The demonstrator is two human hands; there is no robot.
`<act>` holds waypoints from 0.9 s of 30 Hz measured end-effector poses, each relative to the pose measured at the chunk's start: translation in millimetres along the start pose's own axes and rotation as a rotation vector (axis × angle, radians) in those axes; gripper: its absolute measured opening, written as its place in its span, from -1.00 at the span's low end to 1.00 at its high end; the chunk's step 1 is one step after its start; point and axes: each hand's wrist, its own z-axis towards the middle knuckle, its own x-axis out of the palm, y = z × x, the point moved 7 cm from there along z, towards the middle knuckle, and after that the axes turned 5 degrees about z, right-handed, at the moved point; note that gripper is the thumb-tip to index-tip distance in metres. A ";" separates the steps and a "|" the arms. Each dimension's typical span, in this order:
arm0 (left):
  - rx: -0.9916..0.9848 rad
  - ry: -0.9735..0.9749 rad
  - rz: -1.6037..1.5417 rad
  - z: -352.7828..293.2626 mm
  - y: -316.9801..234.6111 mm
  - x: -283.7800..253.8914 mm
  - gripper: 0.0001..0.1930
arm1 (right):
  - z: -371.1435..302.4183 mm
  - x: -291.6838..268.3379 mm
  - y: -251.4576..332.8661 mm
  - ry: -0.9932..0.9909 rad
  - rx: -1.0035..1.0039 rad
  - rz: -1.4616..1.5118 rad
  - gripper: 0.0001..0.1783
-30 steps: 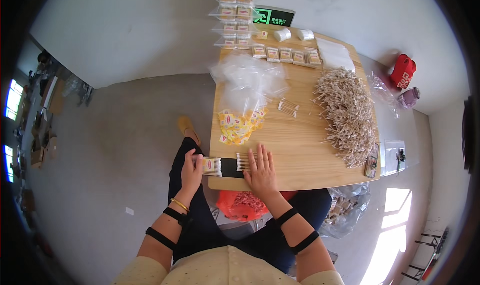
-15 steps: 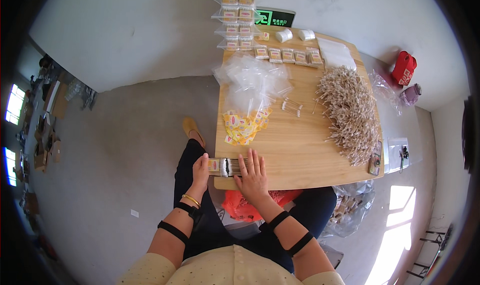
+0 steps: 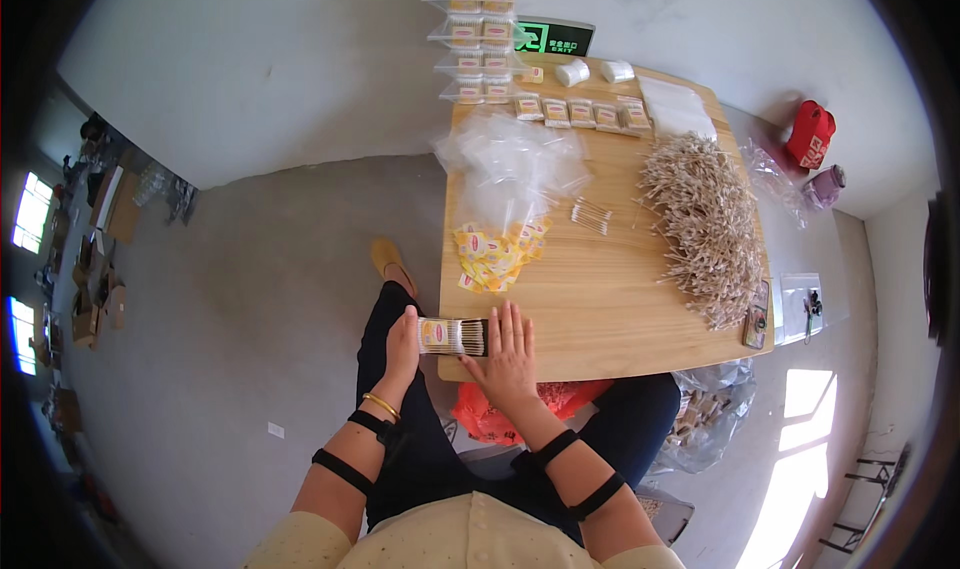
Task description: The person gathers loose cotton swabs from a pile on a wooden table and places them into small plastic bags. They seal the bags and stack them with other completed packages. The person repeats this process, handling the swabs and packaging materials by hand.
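Observation:
At the table's near left corner, my left hand (image 3: 401, 347) grips the left end of a clear bag of cotton swabs (image 3: 437, 335) with a yellow-and-white label card. The swabs lie side by side, their right ends reaching a dark flat piece (image 3: 487, 337). My right hand (image 3: 512, 362) rests flat with fingers stretched out, its thumb side against that right end. Beyond my hands lie a heap of yellow label cards (image 3: 496, 256) and a spread of clear plastic bags (image 3: 512, 174). Several loose swabs (image 3: 591, 216) lie to the right of the bags.
A large pile of cotton swabs (image 3: 700, 234) covers the table's right side, with a phone-like object (image 3: 757, 314) near its edge. Filled packs (image 3: 581, 113) line the back, beside a tall stack of packs (image 3: 480, 31) and white rolls (image 3: 618, 71). A red bag (image 3: 485, 412) hangs below the table edge.
The swabs under my right hand have moved left against the labelled pack, closing the gap between them. My right fingers now lie beside the swabs, no longer across them.

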 end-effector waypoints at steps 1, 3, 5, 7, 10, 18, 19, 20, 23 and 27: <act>-0.075 0.006 -0.041 -2.4 -6.9 -6.4 -0.49 | -3.2 -5.3 -6.5 0.010 -0.019 -0.042 0.08; -0.159 -0.019 -0.130 0.1 -0.4 -16.8 -0.49 | -5.0 -7.1 -7.6 0.020 -0.030 -0.090 0.06; -0.085 0.013 -0.016 2.6 2.8 -17.9 -0.49 | -1.4 0.2 -2.7 0.014 -0.068 -0.102 0.07; -0.012 0.027 0.125 0.2 -4.8 -16.0 -0.49 | 1.4 3.9 2.5 0.021 -0.074 -0.103 0.08; 0.281 -0.072 0.396 -1.8 -23.9 -11.1 -0.52 | 4.3 6.8 9.0 0.035 -0.051 -0.100 0.10; 0.275 -0.049 0.244 -1.2 -16.4 -4.9 -0.54 | 10.9 21.8 38.9 0.048 -0.056 -0.050 0.16; 0.286 -0.042 0.233 0.4 -16.8 -3.5 -0.54 | 11.4 22.6 38.5 0.049 -0.058 -0.047 0.16; 0.275 -0.040 0.234 0.9 -15.7 -4.0 -0.54 | 11.7 23.4 38.1 0.050 -0.059 -0.044 0.16; 0.249 -0.015 0.229 2.9 -10.0 -5.0 -0.55 | 12.9 22.7 36.9 0.074 -0.070 -0.061 0.17; -0.044 0.106 -0.030 13.2 36.9 -10.2 -0.57 | 13.0 19.3 21.9 0.085 -0.177 0.067 0.04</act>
